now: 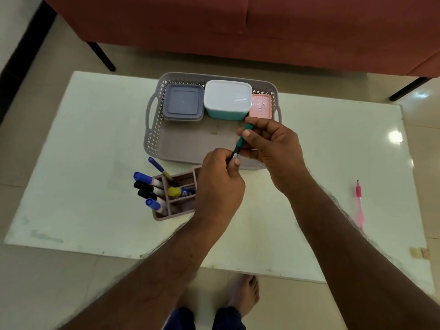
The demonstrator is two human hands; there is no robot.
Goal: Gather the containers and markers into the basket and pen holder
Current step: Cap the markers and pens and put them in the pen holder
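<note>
I see a red sofa (pixel 238 25) along the far side, white desk (pixel 95 163) in front of it on the tiled floor. On the desk, a grey lattice basket (pixel 152 139) sits at centre-far. Inside it, along the far wall: grey-lidded container (pixel 183 102) left, white-lidded teal container (pixel 227 98) in the middle, pink container (pixel 260 107) right, the three side by side and close together. The near half of the basket floor is bare.

Just near-left of the basket stands the pink pen holder (pixel 166 216), divided into compartments. Blue- and black-capped markers (pixel 147 186) lean out of its left compartments; a yellow-capped marker (pixel 177 192) lies across the middle; a slim blue pen (pixel 159 167) sticks out of the far compartment.

My right hand (pixel 271 144) hovers over the basket's near-right corner, its grip pinched on the upper part of a green marker (pixel 242 139), thumb on top. My left hand (pixel 219 182) sits just below it, above the pen holder's right side, grip pinched on the marker's lower dark end. The marker runs tilted between the two grips, above the basket's near rim, in neither basket nor holder.

A pink pen (pixel 359 203) lies alone on the desk far right, well apart from everything else.
</note>
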